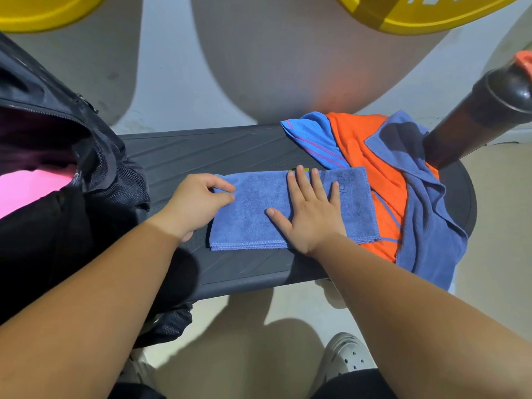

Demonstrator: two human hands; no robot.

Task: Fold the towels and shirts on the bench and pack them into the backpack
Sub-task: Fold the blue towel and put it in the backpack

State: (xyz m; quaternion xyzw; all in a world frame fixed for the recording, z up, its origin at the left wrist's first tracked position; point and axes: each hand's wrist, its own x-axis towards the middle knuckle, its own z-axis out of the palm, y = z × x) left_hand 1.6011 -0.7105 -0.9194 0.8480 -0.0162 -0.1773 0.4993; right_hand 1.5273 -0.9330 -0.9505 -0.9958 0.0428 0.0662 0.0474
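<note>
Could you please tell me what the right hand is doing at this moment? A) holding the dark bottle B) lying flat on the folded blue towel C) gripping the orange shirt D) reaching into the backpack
B: the right hand lies with straight fingers flat on the folded blue towel on the bench.

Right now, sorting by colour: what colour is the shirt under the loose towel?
The shirt is orange; head view shows it best.

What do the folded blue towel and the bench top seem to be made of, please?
The folded blue towel looks like microfibre terry: fuzzy matte nap, stitched edges. The bench top looks like moulded rubber or plastic: dark grey, matte, ribbed grooves.
</note>
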